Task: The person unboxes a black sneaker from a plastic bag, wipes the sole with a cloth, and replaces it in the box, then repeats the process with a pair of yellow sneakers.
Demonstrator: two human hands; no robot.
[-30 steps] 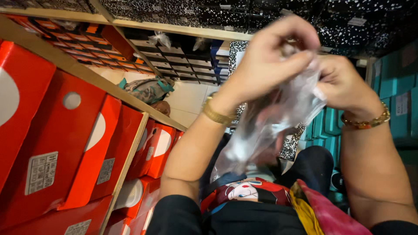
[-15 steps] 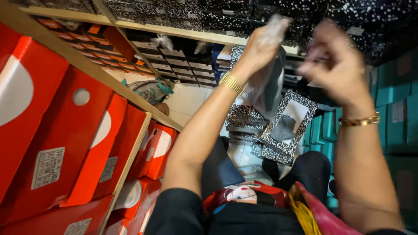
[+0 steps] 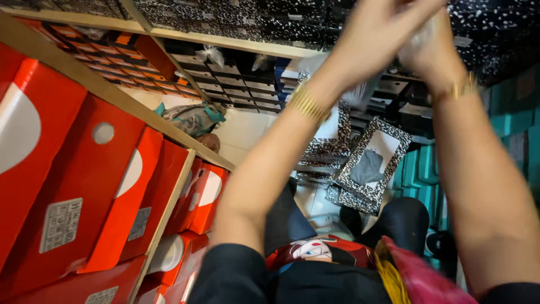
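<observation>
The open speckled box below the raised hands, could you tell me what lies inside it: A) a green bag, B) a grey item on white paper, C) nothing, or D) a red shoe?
B: the open speckled box shows a grey item on white paper.

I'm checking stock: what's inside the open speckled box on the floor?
Inside the open speckled box: a grey item on white paper. Anything beneath the paper is hidden.

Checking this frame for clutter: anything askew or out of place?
One thing: an open black-and-white speckled box lies tilted on the floor with its contents exposed, while the red boxes sit shelved in rows. Both hands, left hand and right hand, are raised and motion-blurred.
</observation>
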